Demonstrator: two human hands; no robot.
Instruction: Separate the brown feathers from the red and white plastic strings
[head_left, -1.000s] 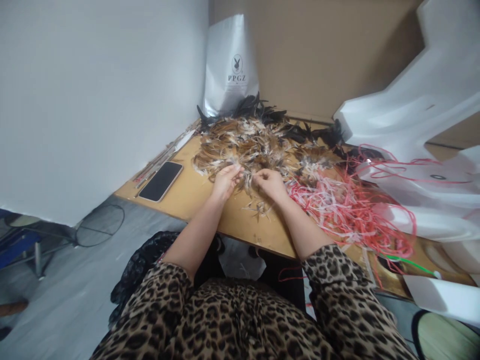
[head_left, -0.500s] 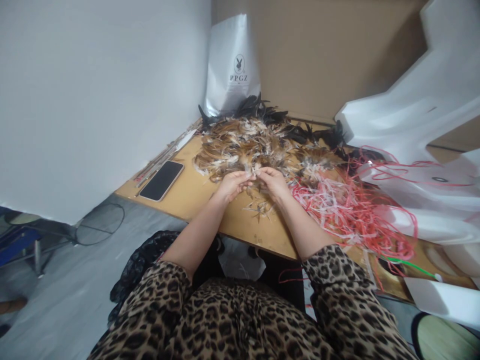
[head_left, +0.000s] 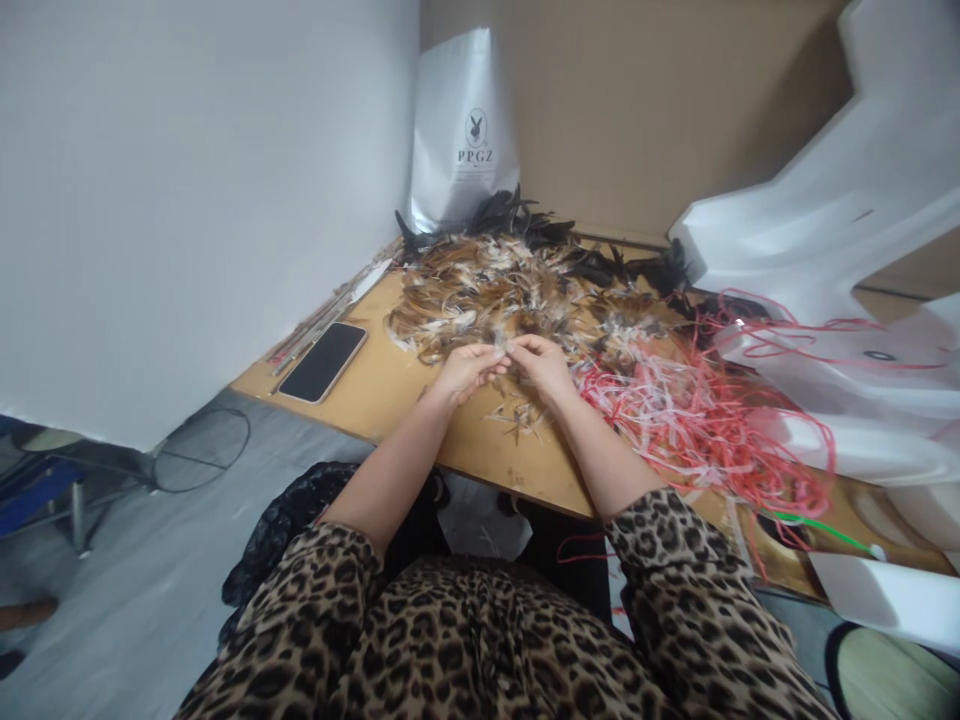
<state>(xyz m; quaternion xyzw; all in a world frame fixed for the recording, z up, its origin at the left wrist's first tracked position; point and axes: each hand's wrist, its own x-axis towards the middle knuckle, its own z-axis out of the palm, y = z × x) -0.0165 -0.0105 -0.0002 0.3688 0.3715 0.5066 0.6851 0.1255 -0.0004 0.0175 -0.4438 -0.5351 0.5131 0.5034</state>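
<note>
Head view. The left hand (head_left: 469,372) and the right hand (head_left: 541,365) are meeting at the near edge of a heap of brown-and-cream feathers (head_left: 480,280). One second earlier the two were standing apart with a gap between their fingertips; half a second ago they were coming together, and now they are keeping that close position. Thumb and forefinger of each hand are pinching, and between the fingertips a small pale feather tuft (head_left: 501,341) is showing, apparently being gripped from both sides; its exact make-up is staying too blurred to tell. This change is suggesting that one-handed picking is giving way to fine two-handed work on a single piece.

The tuft is sitting just above the wooden tabletop (head_left: 409,390), in front of the heap. Nearer the person, a few loose feathers (head_left: 521,415) are lying scattered below the hands. Behind the heap, black feathers (head_left: 517,215) are spreading along the foot of a silver bag (head_left: 465,100) bearing the letters PPGZ. To the right, a tangle of pink and red raffia-like strands (head_left: 675,400) is bordering the feathers, with white moulded packing pieces (head_left: 787,220) rising beyond. To the left, a smartphone (head_left: 324,362) is lying screen up, well apart from both hands. Leopard-print sleeves (head_left: 300,590) are framing the lower part of the view.
</note>
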